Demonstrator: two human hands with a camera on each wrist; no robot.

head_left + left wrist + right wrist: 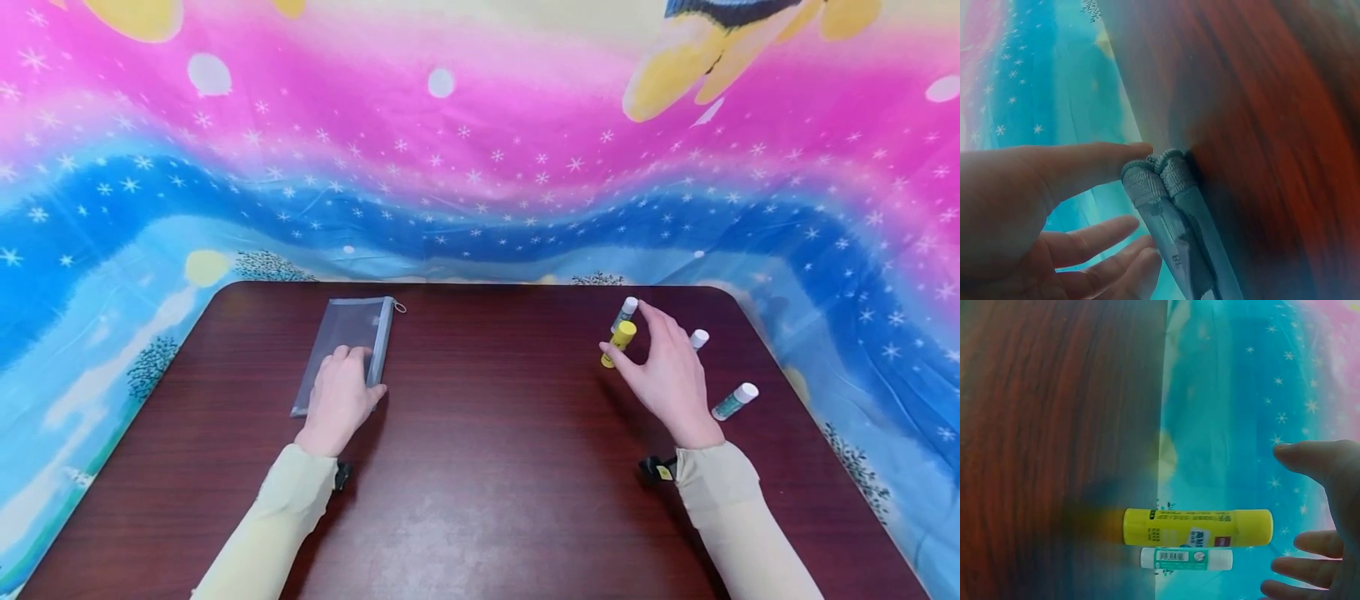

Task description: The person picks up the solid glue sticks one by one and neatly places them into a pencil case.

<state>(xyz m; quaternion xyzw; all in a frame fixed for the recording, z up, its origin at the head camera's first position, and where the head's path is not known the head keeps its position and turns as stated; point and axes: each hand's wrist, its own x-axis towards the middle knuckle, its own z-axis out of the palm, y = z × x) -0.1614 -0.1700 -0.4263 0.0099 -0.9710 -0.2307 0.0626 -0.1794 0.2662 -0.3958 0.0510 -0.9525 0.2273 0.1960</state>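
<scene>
A grey mesh zipper pouch (348, 321) lies flat on the left part of the table. My left hand (341, 400) is over its near right part, fingers loosely bent, thumb out past the zipper edge. In the left wrist view the thumb tip is close to the pouch's zipper end (1169, 181); whether it touches, I cannot tell. On the right, my right hand (667, 375) is spread around a yellow glue stick (622, 333) that stands upright. The right wrist view shows a gap between its fingers and the yellow glue stick (1197, 527).
Close behind the yellow one stands a smaller white-capped glue stick (628, 308). Another white-capped stick (699, 338) is partly hidden by my right hand, and a third glue stick (735, 402) stands nearer the right edge. A patterned cloth (480, 192) hangs around the dark wooden table (480, 450).
</scene>
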